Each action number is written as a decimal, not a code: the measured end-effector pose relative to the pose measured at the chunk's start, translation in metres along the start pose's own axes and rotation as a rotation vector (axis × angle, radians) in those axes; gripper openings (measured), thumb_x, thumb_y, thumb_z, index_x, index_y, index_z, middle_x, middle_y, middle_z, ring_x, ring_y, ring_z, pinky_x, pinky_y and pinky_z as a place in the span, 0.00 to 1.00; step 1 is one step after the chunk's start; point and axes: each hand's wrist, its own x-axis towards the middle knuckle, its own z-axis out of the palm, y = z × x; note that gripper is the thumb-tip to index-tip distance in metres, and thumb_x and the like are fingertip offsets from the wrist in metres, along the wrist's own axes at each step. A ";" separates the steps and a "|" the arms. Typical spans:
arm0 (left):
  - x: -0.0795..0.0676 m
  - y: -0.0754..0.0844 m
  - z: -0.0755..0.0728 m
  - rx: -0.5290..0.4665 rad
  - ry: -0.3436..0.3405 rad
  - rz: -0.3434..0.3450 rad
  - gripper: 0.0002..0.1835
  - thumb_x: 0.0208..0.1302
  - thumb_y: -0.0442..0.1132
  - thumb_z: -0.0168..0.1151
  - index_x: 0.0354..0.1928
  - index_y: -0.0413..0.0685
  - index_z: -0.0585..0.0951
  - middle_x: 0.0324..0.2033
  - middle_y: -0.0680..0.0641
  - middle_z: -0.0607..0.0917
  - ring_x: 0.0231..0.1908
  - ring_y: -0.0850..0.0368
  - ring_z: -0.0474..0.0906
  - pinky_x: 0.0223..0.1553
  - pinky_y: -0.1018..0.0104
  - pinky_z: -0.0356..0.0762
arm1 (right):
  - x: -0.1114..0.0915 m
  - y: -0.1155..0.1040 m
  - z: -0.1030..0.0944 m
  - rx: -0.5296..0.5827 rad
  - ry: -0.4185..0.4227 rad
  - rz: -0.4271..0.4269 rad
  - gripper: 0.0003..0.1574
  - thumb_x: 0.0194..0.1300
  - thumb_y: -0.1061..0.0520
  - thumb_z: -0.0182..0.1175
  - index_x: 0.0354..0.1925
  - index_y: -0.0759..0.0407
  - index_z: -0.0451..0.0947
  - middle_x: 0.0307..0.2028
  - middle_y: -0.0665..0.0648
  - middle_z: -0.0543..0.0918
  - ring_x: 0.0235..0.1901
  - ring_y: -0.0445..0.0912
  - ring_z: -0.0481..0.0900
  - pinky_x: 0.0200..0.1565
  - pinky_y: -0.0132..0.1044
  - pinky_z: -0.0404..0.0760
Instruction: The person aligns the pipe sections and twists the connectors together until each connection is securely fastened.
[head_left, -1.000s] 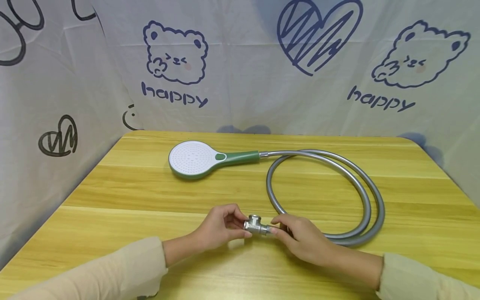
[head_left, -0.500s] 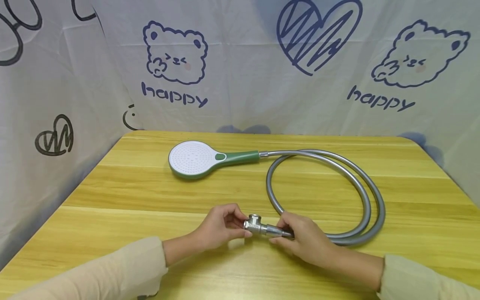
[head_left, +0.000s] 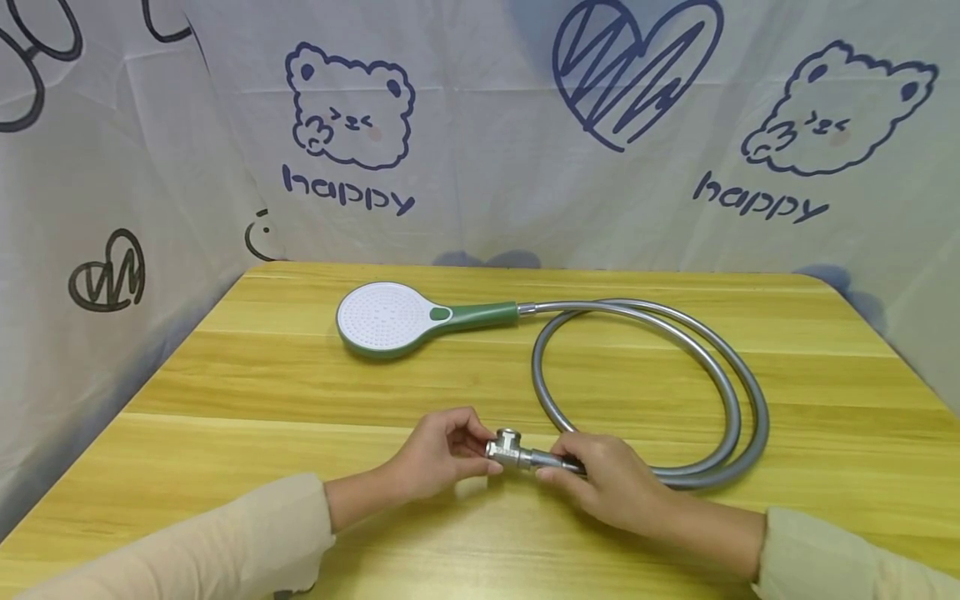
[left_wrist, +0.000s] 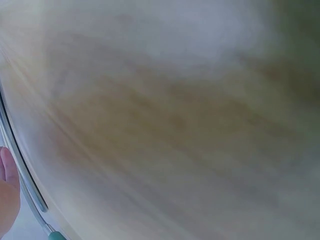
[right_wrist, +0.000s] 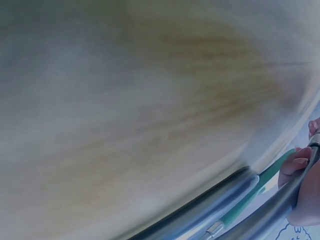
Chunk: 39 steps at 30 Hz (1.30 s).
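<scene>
My left hand (head_left: 433,457) pinches a small silver T-shaped pipe fitting (head_left: 507,447) between thumb and fingers, low over the table's front half. The metal end sleeve (head_left: 542,458) of a grey shower hose (head_left: 759,400) meets the fitting's right side. Thumb and fingers of my right hand (head_left: 617,482) grip that sleeve at its hose end. Beyond both hands lies a shower head (head_left: 384,317), with a white face and green handle, joined to the hose's other end. In the right wrist view, the hose (right_wrist: 265,215) runs into my right hand (right_wrist: 306,197).
The hose lies looped on the right side of the wood-grain table (head_left: 262,500). White cloth (head_left: 480,167) with drawn bears and hearts hangs behind the table and along its left side. Most of both wrist views is a blurred close surface.
My right fingers loosened and shifted along the sleeve, uncovering it, then closed on it again a little farther from the fitting. My left hand and the fitting have stayed in place.
</scene>
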 end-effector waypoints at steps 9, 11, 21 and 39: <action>0.000 0.000 -0.001 -0.005 -0.012 0.001 0.12 0.48 0.26 0.68 0.34 0.30 0.76 0.33 0.35 0.81 0.29 0.66 0.78 0.36 0.73 0.80 | 0.004 -0.003 0.000 -0.031 -0.074 0.070 0.15 0.68 0.50 0.53 0.27 0.52 0.78 0.16 0.40 0.68 0.17 0.30 0.60 0.20 0.25 0.64; 0.000 0.000 -0.001 -0.004 -0.014 0.003 0.12 0.48 0.26 0.68 0.34 0.30 0.76 0.33 0.35 0.81 0.29 0.66 0.78 0.36 0.73 0.80 | 0.004 -0.003 0.000 -0.031 -0.082 0.081 0.15 0.68 0.50 0.52 0.26 0.52 0.78 0.15 0.40 0.67 0.16 0.30 0.59 0.20 0.25 0.64; 0.000 0.000 -0.001 -0.002 -0.022 0.016 0.12 0.49 0.26 0.68 0.34 0.30 0.76 0.34 0.35 0.81 0.30 0.65 0.79 0.36 0.73 0.80 | 0.003 -0.004 -0.002 0.063 -0.098 0.110 0.15 0.68 0.48 0.53 0.40 0.56 0.79 0.23 0.43 0.75 0.20 0.30 0.65 0.22 0.26 0.68; 0.000 0.001 -0.001 -0.016 -0.007 -0.002 0.12 0.48 0.26 0.68 0.34 0.29 0.76 0.33 0.35 0.81 0.29 0.66 0.77 0.36 0.73 0.80 | -0.001 0.001 0.001 0.029 0.067 -0.027 0.14 0.51 0.57 0.69 0.30 0.54 0.72 0.24 0.44 0.76 0.22 0.30 0.65 0.22 0.24 0.69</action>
